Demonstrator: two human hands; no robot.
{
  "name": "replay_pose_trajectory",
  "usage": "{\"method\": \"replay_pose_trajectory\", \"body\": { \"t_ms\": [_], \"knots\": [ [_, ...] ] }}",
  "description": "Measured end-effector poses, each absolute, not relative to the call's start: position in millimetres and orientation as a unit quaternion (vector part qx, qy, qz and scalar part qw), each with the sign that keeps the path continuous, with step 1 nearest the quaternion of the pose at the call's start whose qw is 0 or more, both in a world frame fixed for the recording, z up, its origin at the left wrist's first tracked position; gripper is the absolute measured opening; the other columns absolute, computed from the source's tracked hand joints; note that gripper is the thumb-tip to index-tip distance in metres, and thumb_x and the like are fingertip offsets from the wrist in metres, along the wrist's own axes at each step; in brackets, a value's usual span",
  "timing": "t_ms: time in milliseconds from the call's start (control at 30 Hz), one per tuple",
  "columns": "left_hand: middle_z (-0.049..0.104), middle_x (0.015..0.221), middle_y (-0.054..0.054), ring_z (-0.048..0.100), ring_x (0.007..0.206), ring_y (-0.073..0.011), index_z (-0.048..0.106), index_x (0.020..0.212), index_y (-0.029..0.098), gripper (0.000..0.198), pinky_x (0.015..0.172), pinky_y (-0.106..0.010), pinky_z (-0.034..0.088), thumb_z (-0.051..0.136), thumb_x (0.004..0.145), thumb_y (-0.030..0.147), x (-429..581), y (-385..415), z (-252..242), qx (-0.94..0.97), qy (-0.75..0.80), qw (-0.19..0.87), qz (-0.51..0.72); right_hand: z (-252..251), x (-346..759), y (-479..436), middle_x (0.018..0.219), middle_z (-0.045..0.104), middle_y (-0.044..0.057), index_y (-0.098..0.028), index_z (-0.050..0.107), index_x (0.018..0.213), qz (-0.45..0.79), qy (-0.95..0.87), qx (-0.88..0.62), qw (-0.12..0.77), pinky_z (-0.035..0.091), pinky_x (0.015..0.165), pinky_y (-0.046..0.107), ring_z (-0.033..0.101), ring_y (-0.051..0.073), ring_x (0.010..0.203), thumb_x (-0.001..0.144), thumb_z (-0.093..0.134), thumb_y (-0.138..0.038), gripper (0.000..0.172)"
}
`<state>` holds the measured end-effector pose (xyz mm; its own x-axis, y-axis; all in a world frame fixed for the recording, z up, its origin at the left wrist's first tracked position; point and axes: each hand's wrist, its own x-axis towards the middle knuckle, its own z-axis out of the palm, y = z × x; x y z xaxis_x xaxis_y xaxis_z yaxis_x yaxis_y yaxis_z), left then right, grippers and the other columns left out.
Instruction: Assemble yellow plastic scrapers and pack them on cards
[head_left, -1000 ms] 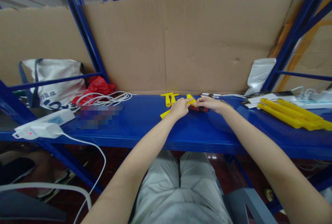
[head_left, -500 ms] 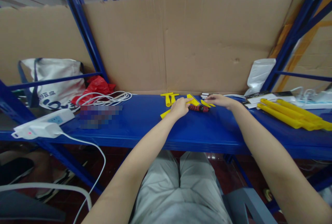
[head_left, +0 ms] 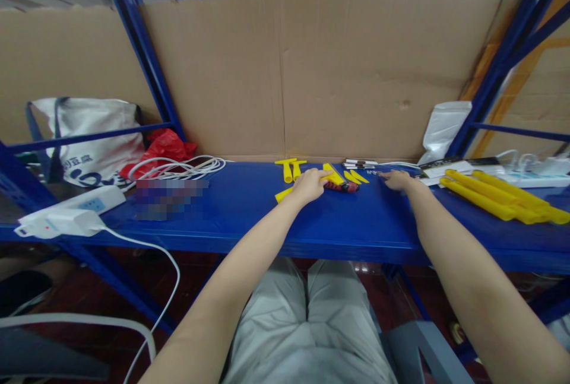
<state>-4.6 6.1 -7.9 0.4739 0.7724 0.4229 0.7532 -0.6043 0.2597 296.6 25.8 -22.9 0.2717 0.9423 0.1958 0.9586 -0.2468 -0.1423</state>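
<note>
My left hand point(head_left: 310, 186) is closed around a yellow tube-like piece point(head_left: 284, 196), whose end sticks out below the palm. Just right of its fingers lie a flat yellow piece point(head_left: 335, 175) and a dark red and black tool handle point(head_left: 347, 187). Two yellow T-shaped pieces point(head_left: 288, 171) rest behind this hand. Farther right, my right hand point(head_left: 398, 180) reaches down to the tabletop with bent fingers, the tips drawn together beside small silvery parts point(head_left: 372, 173). What sits between those fingertips is too small to make out. Two thin yellow slips point(head_left: 356, 176) lie between the hands.
Several long yellow tubes point(head_left: 499, 197) lie at the right of the blue shelf point(head_left: 249, 218). Black-and-white strips point(head_left: 360, 164) lie by the cardboard wall point(head_left: 338, 75). At left are a white power strip point(head_left: 73, 209), coiled cable point(head_left: 196, 167), a red bag point(head_left: 162, 149) and a cloth bag point(head_left: 93, 140).
My right hand has moved right, away from the thin yellow slips, down to the small silvery parts; its fingers went from stretched to bent. My left hand stays nearly in place.
</note>
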Motion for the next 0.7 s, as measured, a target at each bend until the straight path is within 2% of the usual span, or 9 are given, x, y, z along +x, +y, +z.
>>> {"method": "replay_pose_trajectory", "body": {
  "t_ms": [100,167,400,700],
  "knots": [
    [0.062,0.123,-0.004,0.055,0.114,-0.0216,0.058,0.126,0.028,0.039,0.099,-0.037,0.041,0.047,0.089,0.021,-5,7,-9,0.861,0.440,0.018,0.255,-19,279,19,0.147,0.035,0.009,-0.031,0.050,0.133,-0.014,-0.561,-0.825,0.066,0.021,0.100,0.071,0.025,0.038,0.136,0.088,0.039,-0.029,0.046],
    [0.061,0.123,-0.004,0.055,0.114,-0.0213,0.057,0.126,0.029,0.039,0.100,-0.036,0.041,0.048,0.089,0.022,-5,8,-9,0.862,0.438,0.019,0.253,-19,272,19,0.150,0.031,0.009,-0.030,0.046,0.136,-0.030,-0.563,-0.823,0.069,0.018,0.102,0.069,0.021,0.035,0.139,0.091,0.034,-0.030,0.047],
    [0.061,0.123,-0.003,0.055,0.113,-0.0213,0.057,0.127,0.029,0.040,0.099,-0.035,0.041,0.048,0.089,0.023,-5,10,-10,0.866,0.433,0.018,0.249,-27,263,30,0.153,0.025,0.007,-0.029,0.045,0.137,-0.047,-0.598,-0.797,0.067,0.012,0.105,0.067,0.016,0.033,0.141,0.092,0.027,-0.037,0.049],
    [0.062,0.121,-0.005,0.056,0.113,-0.0218,0.058,0.127,0.027,0.039,0.097,-0.034,0.042,0.047,0.089,0.024,-4,7,-9,0.871,0.425,0.015,0.245,-30,259,35,0.154,0.022,0.006,-0.028,0.042,0.140,-0.034,-0.597,-0.799,0.065,0.011,0.106,0.064,0.014,0.032,0.141,0.091,0.022,-0.047,0.056]
  ]
}}
